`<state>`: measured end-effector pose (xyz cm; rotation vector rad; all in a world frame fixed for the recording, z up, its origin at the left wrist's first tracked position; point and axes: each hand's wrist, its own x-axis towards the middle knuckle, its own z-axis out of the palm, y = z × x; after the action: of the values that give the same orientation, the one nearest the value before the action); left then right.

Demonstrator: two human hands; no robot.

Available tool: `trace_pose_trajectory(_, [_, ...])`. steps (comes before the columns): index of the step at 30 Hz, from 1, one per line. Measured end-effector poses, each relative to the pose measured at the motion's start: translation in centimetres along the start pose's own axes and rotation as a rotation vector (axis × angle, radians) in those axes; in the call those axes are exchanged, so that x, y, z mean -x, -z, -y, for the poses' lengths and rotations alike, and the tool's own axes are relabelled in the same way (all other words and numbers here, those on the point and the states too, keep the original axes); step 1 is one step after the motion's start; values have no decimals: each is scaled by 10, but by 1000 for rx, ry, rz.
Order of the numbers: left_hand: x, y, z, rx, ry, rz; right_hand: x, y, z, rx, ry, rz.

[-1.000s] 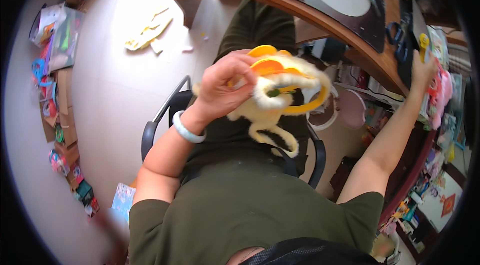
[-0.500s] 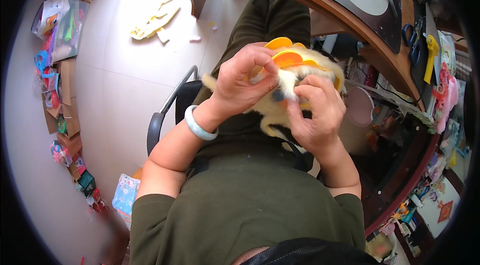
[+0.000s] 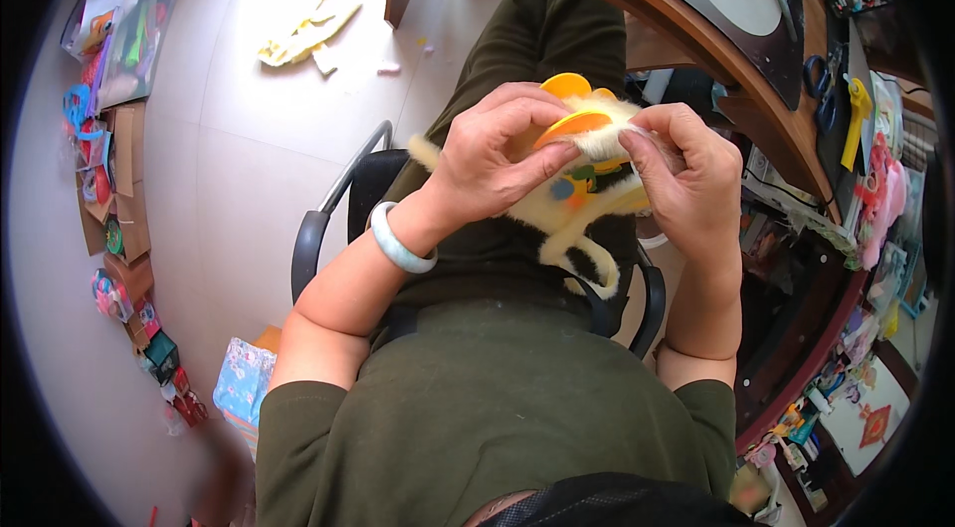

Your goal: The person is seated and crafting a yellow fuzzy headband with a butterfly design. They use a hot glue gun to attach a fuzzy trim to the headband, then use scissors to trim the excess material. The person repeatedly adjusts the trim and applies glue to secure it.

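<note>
Over my lap is a pale yellow furry plush piece [image 3: 542, 212] with rounded orange-yellow petals [image 3: 574, 124] along its far edge. A blue round patch and some orange and green parts show on its near side. My left hand [image 3: 502, 151], with a pale bangle [image 3: 398, 241] on the wrist, pinches the plush just below the petals. On the other side, my right hand [image 3: 688, 161] grips the plush's furry edge between thumb and fingers. A thin furry strip [image 3: 597, 263] loops down toward my waist. My palms hide part of the piece.
A wooden desk [image 3: 696, 30] curves across the far right, with dark blue scissors [image 3: 822, 89] and a yellow tool [image 3: 856, 119] on it. Yellow fabric [image 3: 313, 30] lies on the floor at far left. Chair armrests [image 3: 310, 254] flank me. Boxes and bags line the left wall.
My right hand has moved right and slightly away from me, now gripping the plush's right edge. The petals have tilted, and the near side with the blue patch shows more.
</note>
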<state>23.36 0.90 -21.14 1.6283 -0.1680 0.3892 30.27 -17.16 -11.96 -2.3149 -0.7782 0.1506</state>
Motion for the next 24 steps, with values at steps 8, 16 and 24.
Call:
trace_pose_trajectory(8, [2, 0, 3, -93, -9, -24, 8, -14, -14, 110, 117, -126])
trace_pose_trajectory(16, [-5, -5, 3, -243, 42, -19, 16, -26, -19, 64, 19, -159])
trace_pose_trajectory(24, [-2, -6, 1, -156, 53, -12, 26, -21, -28, -212, -290, -91])
